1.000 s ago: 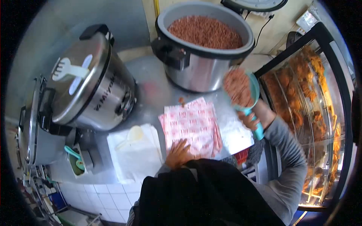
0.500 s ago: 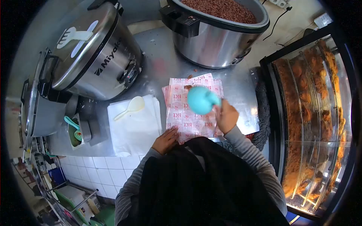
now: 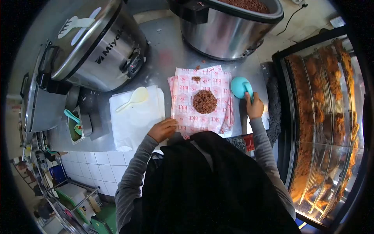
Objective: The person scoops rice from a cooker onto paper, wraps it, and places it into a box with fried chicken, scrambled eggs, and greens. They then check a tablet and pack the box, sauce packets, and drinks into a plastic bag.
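Observation:
A round mound of dark red rice [image 3: 205, 101] lies on the stack of pink printed paper sheets [image 3: 186, 114], with a small clump of grains above it. Just right of the stack, my right hand [image 3: 254, 106] grips the handle of a turquoise cup [image 3: 238, 86], which rests at the paper's right edge. My left hand [image 3: 163, 130] is at the lower left corner of the printed paper, its fingers together at the edge; what lies between them is too small to make out.
White paper sheets [image 3: 138, 120] with a cream spoon [image 3: 135, 98] lie left. Behind stand a closed cooker [image 3: 103, 50] and an open cooker of red rice [image 3: 222, 35]. A metal container [image 3: 85, 125] is far left, a lit display case of fried food [image 3: 325, 117] right.
My right hand has moved right with the turquoise cup, off the paper. The rice mound now shows where the cup was. My left hand has shifted slightly left and up.

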Tool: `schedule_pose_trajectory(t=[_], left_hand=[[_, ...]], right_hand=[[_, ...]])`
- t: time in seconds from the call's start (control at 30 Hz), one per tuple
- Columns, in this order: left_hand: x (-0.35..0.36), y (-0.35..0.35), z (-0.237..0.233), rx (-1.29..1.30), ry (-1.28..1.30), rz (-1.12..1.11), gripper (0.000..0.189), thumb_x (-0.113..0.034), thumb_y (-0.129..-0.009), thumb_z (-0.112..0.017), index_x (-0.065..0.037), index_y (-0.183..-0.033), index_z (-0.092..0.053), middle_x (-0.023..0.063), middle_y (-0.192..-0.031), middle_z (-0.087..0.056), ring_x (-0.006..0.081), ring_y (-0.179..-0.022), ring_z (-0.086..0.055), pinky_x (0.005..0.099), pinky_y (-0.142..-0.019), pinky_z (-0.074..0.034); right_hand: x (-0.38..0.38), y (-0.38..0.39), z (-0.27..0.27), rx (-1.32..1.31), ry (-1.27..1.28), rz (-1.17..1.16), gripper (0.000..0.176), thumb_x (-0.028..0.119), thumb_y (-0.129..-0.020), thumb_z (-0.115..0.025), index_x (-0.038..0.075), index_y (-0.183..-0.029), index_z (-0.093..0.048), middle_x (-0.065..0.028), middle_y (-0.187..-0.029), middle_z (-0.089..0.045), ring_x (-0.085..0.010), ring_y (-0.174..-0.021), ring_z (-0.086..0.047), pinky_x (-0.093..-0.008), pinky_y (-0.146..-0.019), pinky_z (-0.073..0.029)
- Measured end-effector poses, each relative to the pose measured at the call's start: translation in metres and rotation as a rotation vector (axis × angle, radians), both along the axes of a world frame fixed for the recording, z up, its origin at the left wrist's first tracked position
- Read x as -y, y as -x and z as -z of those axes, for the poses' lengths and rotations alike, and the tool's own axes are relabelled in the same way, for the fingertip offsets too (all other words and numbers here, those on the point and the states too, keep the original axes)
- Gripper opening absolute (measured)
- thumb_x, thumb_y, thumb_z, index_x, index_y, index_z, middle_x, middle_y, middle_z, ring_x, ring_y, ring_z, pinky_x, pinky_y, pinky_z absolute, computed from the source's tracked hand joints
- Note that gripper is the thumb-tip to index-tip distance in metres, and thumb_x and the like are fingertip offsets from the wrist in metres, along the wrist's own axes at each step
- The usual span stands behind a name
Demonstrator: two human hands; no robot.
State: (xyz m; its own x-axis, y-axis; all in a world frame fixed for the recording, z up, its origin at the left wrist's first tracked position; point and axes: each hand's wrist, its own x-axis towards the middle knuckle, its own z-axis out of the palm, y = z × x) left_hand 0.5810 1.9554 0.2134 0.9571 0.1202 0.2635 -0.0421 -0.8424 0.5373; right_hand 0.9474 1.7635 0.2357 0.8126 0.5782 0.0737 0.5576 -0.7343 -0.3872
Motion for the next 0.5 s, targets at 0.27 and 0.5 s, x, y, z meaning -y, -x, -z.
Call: schedule_pose_trajectory(t=[0.27, 0.5], left_hand=[[0.004, -0.008, 0.003, 0.028, 0.039, -0.04, 0.012, 0.002, -0.077, -0.058, 0.001, -0.089, -0.054, 0.0122, -0.094, -0.055, 0.0273, -0.092, -0.056, 0.0342, -0.078, -0.048], [-0.001, -0.014, -0.017, -0.084, 0.369, -0.186, 0.013, -0.002, -0.078, -0.061, 0.0, -0.087, -0.051, 0.0123, -0.086, -0.052, 0.0286, -0.084, -0.054, 0.0337, -0.075, -0.045]], right_hand=[[0.028, 0.071, -0.035, 0.008, 0.021, -1.18, 0.064, 0.023, -0.07, -0.071, 0.023, -0.13, -0.047, -0.0078, -0.127, -0.046, -0.026, -0.112, -0.047, -0.0483, -0.1, -0.031], [0.035, 0.06, -0.009, -0.223, -0.091, -1.05, 0.02, 0.008, -0.069, -0.068, 0.013, -0.087, -0.061, 0.0002, -0.103, -0.059, -0.0176, -0.104, -0.053, -0.0439, -0.099, -0.03]])
